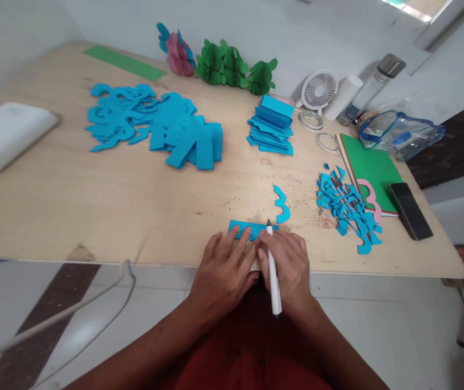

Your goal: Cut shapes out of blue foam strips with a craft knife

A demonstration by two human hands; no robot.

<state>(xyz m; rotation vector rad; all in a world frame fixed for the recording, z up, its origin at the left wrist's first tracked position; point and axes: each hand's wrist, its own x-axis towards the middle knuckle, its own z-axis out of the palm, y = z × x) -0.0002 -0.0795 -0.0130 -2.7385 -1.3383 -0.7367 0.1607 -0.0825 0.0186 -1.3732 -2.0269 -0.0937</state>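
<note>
A blue paper strip [235,223] lies near the table's front edge. My left hand [226,265] rests on the strip with its fingers spread, pressing it to the tabletop. Beside it, my right hand [289,262] is closed around a white pen [273,276], whose dark end points away from me over the strip. Right-hand fingertips also touch the paper, hiding part of it. Just beyond the right hand lies a wavy blue paper cutout [282,205].
Further back are a pile of blue cutouts and strips [205,143] and folded blue paper [272,122]. Blue scraps [343,200], a green sheet [372,162] and a phone [411,211] lie right. Along the wall stand green paper shapes [221,65], a small fan [319,89] and a bottle [372,89].
</note>
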